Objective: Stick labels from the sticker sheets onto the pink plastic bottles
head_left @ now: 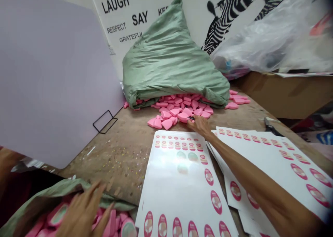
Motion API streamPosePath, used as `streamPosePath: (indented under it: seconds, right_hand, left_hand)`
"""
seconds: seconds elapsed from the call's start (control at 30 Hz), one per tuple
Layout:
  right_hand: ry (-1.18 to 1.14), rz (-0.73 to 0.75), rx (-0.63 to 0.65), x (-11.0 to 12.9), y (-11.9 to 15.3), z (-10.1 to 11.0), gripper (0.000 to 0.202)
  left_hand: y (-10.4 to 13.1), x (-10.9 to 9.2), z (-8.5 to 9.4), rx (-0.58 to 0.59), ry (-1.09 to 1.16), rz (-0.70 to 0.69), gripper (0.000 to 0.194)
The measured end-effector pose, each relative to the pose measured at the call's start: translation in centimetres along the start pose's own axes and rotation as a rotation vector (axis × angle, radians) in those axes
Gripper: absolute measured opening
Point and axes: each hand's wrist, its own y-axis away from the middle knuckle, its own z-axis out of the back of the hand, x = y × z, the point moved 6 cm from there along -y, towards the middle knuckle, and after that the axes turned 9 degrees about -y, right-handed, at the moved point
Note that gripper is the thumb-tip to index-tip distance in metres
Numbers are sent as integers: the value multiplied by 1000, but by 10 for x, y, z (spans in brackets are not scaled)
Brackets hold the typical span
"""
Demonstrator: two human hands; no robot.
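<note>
My left hand (pixel 82 211) is over a green cloth sack (pixel 75 185) at the lower left, fingers spread and slightly blurred. Pink pieces (pixel 111 223) fill the sack, some with round pale-green stickers. My right hand (pixel 200 125) reaches to the far side of the table, its fingers closed on a small dark slender tool (pixel 191 118) whose kind I cannot make out. Its fingertips are at the near edge of a heap of pink pieces (pixel 179 112). Under my right forearm lies a sticker sheet (pixel 174 185) with pink oval and small printed labels and a few round pale-green ones.
A full green sack (pixel 171 60) stands behind the heap. More sticker sheets (pixel 255 160) and dark-handled scissors (pixel 272 127) lie right. A black wire stand (pixel 105 122) is left, beside a large pale panel (pixel 57 74). Another person's hand (pixel 9 160) shows at the left edge.
</note>
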Motion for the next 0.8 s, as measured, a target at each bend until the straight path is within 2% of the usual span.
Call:
streamPosePath:
  seconds: [0.03, 0.1, 0.17, 0.2, 0.23, 0.27, 0.33, 0.43, 0.5, 0.57, 0.67, 0.8]
  right_hand:
    - [7, 34, 29, 8, 12, 7, 25]
    - [-34, 143, 173, 28, 43, 20, 20]
    - [-220, 319, 503, 52, 82, 25, 20]
    - [-311, 346, 645, 59, 101, 27, 22]
    - [-401, 342, 737, 63, 117, 29, 25]
    - [-473, 307, 762, 62, 129, 29, 28]
    - [-533, 197, 639, 50, 141, 26, 31]
    - [-411, 98, 361, 23, 153, 11, 28]
    - [-244, 120, 254, 15, 164, -1, 22]
    - [-97, 193, 184, 15, 173, -9, 19]
    - [48, 275, 96, 20, 181, -12, 20]
    - [66, 309, 75, 23, 182, -11, 19]
  left_hand:
    - [-13, -17, -6, -58, 0, -56, 38]
    - [-34, -69, -20, -187, -20, -333, 49]
    - [-47, -122, -42, -126, 29, -565, 58]
    - [-50, -142, -52, -78, 86, -637, 54]
    - [-51, -158, -62, 10, 157, -677, 41]
    - [-51, -166, -72, 87, 252, -660, 30]
    - [-49, -165, -90, 228, 501, -493, 18]
    - [-42, -143, -120, 387, 909, -134, 27]
    - [-37, -135, -136, 449, 1076, 6, 33]
    - [-37, -132, -146, 452, 1128, 58, 35]
    - [-39, -132, -152, 413, 1108, 66, 37]
    - [-40, -134, -151, 361, 1087, 47, 36]
